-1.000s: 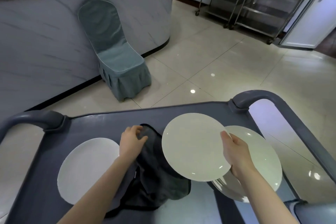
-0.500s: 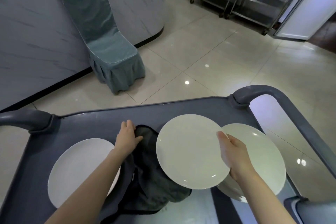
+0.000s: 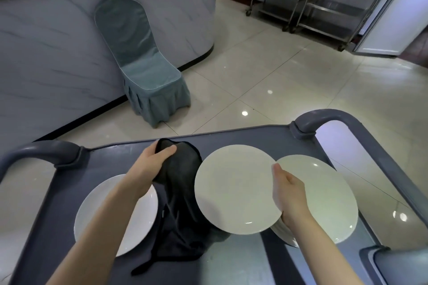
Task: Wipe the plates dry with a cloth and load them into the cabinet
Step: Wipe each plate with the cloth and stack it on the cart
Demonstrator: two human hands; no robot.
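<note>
Our left grip (image 3: 150,165) has closed round the cloth (image 3: 183,192); our right grip (image 3: 289,194) pinches the raised plate (image 3: 234,190); next, we should wipe it.

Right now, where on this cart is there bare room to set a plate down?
Bare cart top shows along the far rim beyond the held plate, and at the near edge between dark cloth and plate stack. The middle is crowded: left plate, cloth, held plate, stack.
</note>
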